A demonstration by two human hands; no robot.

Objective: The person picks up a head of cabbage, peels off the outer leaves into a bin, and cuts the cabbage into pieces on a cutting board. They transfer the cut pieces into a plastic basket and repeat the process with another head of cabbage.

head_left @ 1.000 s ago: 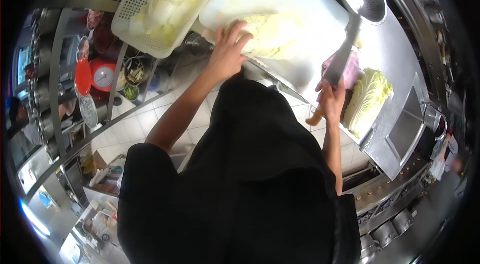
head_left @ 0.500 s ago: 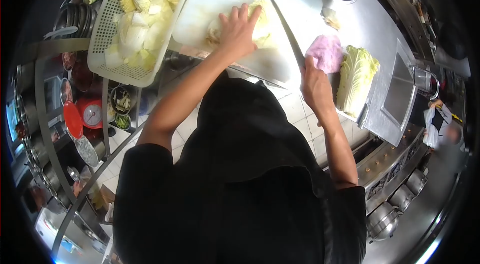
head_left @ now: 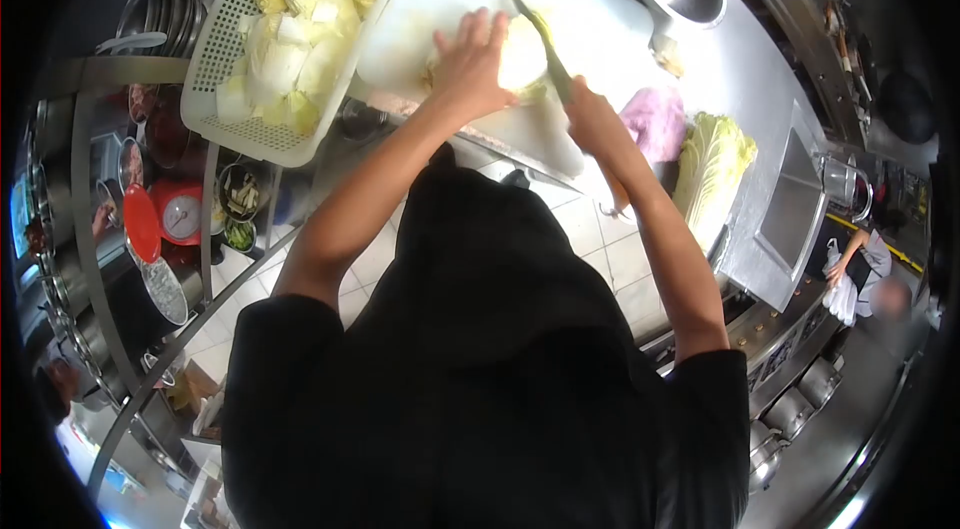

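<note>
Pale cabbage (head_left: 522, 57), partly hidden by the splayed left hand (head_left: 472, 71); right hand (head_left: 594, 117) clamped on knife (head_left: 551, 51), now shifted to the cabbage's edge.

Cabbage piece (head_left: 523, 54): pale, nearly white, yellow-green along the near right edge; visible outline rounded; left portion obscured. Lies on the white cutting board (head_left: 600, 29), toward its near side. Surface detail lost to glare.

Knife (head_left: 546, 41): long, narrow blade, greenish in tone, at the right edge of the cabbage, tip directed far left, beyond the cabbage. Handle covered. Whether the edge has entered the cabbage cannot be determined.
</note>
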